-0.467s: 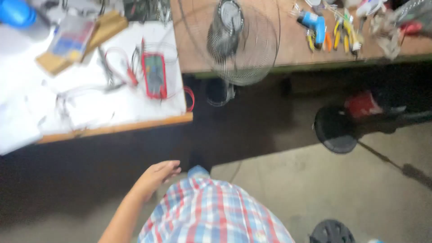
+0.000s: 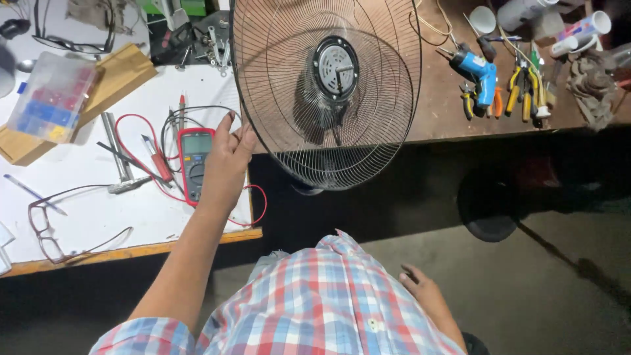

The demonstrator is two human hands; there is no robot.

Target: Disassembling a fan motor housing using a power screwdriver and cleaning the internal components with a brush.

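Two work surfaces fill the upper part of the view: a white tabletop (image 2: 98,217) on the left and a brown wooden tabletop (image 2: 447,112) on the right, with a dark concrete floor (image 2: 559,289) below them.

Between the two stands a fan (image 2: 328,92) with a round black wire guard and no blades showing. Its motor hub (image 2: 336,68) sits at the centre, the bare shaft pointing out toward the camera and slightly down. The guard's flat face is turned toward the person, and its lower edge hangs past the front edge of the tabletops.

The left hand (image 2: 227,161) reaches up from a plaid sleeve and rests at the guard's left rim, with the fingers (image 2: 231,126) bent narrowly around the outer wire, thumb side close against it. Just beneath that hand lies a red multimeter (image 2: 195,161) with red and black leads looping across the white surface. Near it lie a pair of glasses (image 2: 46,223) and a clear box of small coloured parts (image 2: 51,105).

The right hand (image 2: 424,289) hangs low beside the plaid shirt (image 2: 315,302), well apart from the fan, fingers loosely curled and holding nothing.

On the brown surface to the right lie a blue glue gun (image 2: 476,72), several yellow-handled pliers (image 2: 519,89) and a rag (image 2: 591,85).
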